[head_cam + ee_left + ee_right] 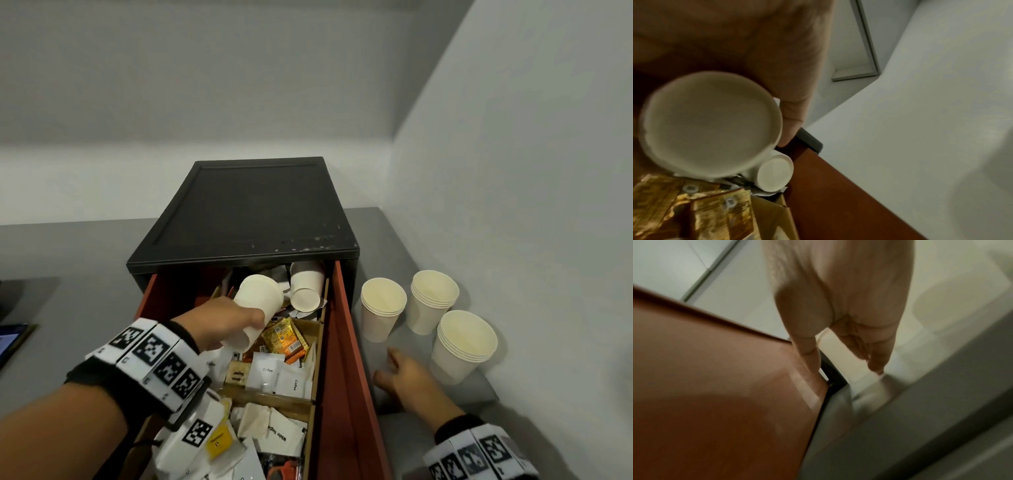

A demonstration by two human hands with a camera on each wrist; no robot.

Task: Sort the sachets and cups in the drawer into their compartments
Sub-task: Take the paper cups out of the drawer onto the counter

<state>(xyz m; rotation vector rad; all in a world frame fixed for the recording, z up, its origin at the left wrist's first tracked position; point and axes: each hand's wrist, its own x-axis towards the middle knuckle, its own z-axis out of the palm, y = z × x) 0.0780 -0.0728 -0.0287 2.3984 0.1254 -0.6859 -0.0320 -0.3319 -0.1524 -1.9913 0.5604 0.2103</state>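
Holding a paper cup [255,308] tilted, base toward the wrist, the left hand [222,322] has fingers wrapped round its lower wall, above the open red drawer [346,342]; left wrist view shows the cup base close up, thumb alongside; a second cup [306,286] lies on its side at the back right of the drawer, on top of loose sachets; three cup stacks [431,301] stand upright on the grey counter [394,233] right of the drawer, near each other, whether touching I cannot tell; right hand [407,377] is empty, fingers loose and spread, low over the counter just beside the drawer's outer wall, contact with either unclear since the right wrist view is blurred; gold sachets [282,337] sit directly under the held cup, white coffee sachets [274,373] in the next compartment, white sugar sachets [281,431] mixed nearer the front; my read: cups get cleared out first, sachets barely sorted; risks: grip is near the narrow end, so a squeeze could crush thin paper or let the cup pivot and drop back in; carrying it right could clip the drawer wall or knock the nearest stack, which is tall and light; nesting at an angle would jam or tip the stack; right hand may need to steady it.
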